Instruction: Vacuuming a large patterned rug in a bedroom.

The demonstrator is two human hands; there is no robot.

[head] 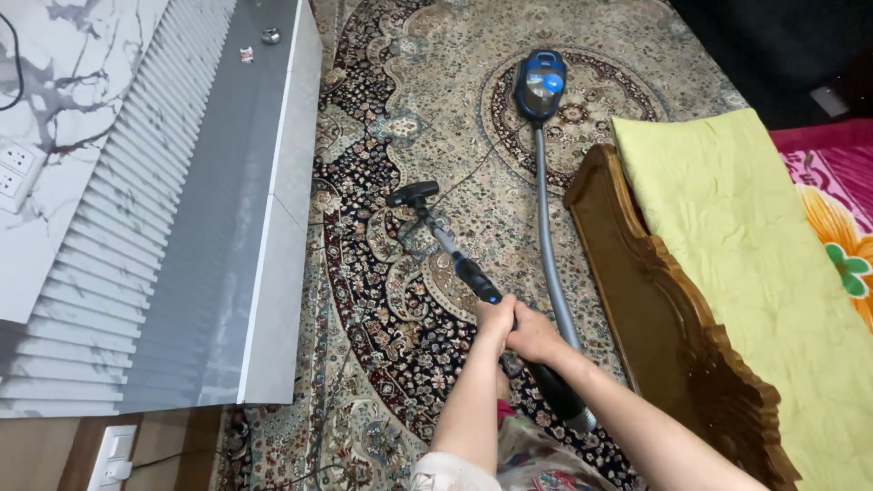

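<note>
Both my hands grip the black handle of a vacuum wand (455,259). My left hand (494,318) wraps the wand further up, and my right hand (535,335) holds just behind it, touching the left. The wand runs up and left to a black floor nozzle (412,193) resting on the patterned carpet (382,118). A grey hose (546,227) curves from the handle up to the blue canister vacuum (540,84) standing on the carpet's round medallion.
A long grey and white low cabinet (273,236) runs along the left, with small items on top. A carved wooden bed footboard (655,309) and a yellow-green quilt (755,245) stand at the right. A wall socket (111,455) sits at bottom left.
</note>
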